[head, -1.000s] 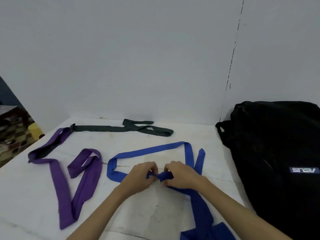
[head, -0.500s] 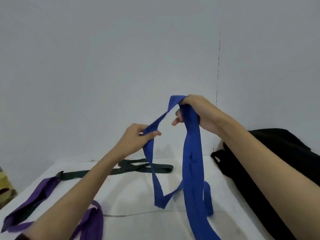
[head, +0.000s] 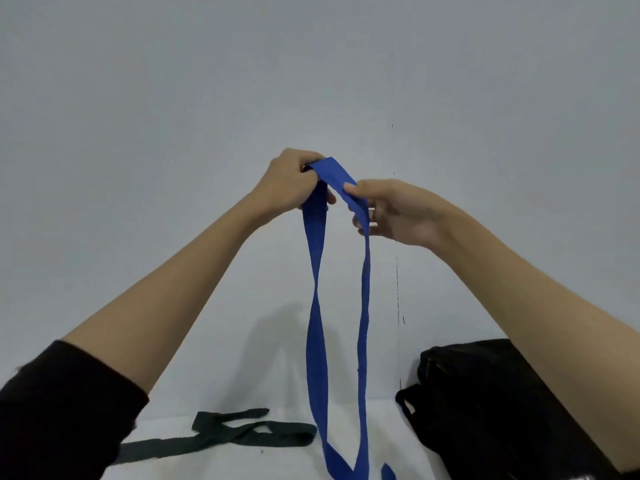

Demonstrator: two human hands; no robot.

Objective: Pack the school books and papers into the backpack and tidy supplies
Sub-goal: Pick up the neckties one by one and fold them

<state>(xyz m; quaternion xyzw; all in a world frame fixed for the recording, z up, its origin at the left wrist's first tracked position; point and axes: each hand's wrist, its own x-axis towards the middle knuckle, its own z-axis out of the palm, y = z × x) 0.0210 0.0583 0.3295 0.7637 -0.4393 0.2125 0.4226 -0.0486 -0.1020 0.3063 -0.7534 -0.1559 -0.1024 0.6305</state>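
**Head view: blue strip held up doubled between both hands**

Head view shows a long, flat blue fabric strip lifted high in front of the pale wall, its top bent over in a fold and its two lengths hanging down side by side towards the white tabletop. The left hand has its fingers curled round the fold at the top. The right hand pinches the right-hand length just below that, thumb on the near face, the other fingers behind.

The strip looks light and wholly limp: it twists once part-way down the left length and shows no stiffness of its own. It is unlikely to be fragile, but the woven face may slide through a loose pinch. It should handle best when held at the fold and the lengths are drawn flat between thumb and fingers, so the twist can be worked out before folding or rolling.

On the tabletop, far and to the left of the hanging lengths, lies a dark green fabric strip, partly crossed over itself. To the right sits a black fabric backpack, partly hidden by the right forearm; whether it is open cannot be told. The blue tails hang between the two, and could brush the green strip if swung left.
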